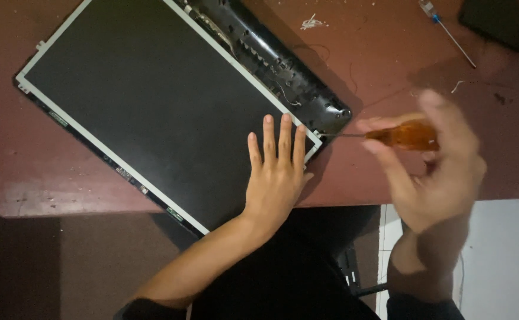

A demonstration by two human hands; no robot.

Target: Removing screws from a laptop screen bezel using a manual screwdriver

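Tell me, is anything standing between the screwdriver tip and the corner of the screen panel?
Nothing visible does. The right hand holds the orange-handled screwdriver, and its thin shaft reaches the panel corner freely. The left hand lies flat on the screen panel, beside that corner, not across it.

Makeshift repair bench: worn reddish-brown table [64, 178], opened laptop screen panel [153, 101], spare screwdriver [452, 32] far right, scattered wire scraps [311, 24].

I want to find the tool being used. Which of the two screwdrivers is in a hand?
The orange-handled screwdriver is held in the right hand, its tip at the screen panel's corner. The blue-handled screwdriver lies untouched on the table.
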